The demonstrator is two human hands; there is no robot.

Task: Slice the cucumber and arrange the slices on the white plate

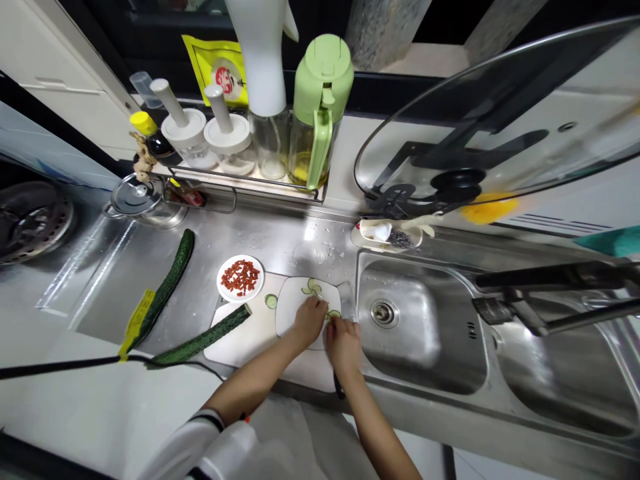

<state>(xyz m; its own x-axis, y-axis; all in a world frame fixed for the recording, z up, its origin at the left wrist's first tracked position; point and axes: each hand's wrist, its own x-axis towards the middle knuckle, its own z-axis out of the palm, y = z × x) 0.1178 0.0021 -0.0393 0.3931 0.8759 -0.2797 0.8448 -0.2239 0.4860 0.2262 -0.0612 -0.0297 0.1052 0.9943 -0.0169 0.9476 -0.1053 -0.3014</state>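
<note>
L hand [310,318]: fingers bent & drawn tog., tips almost at the R hand's; can't tell if it grips anything. R hand [344,340]: fingertips pinched nearly closed on a thin cucumber slice [333,313], right btwn the two hands, over the square white plate [289,307]. Just beyond L fingertips, same plate, a fan of cucumber slices [311,287]. Plate's on the chopping board [253,343], under both hands; a cucumber piece [271,301] lies on it left of L hand. Further left, cut cucumber [210,339], one end on board, & past it a cucumber w/ yellow tag [167,283]. Up-left of L hand, round white plate [221,288] w/ goji berries [241,277]. Black handle [339,385] by R wrist; steel sink basin [425,327] to R hand's right.
</note>
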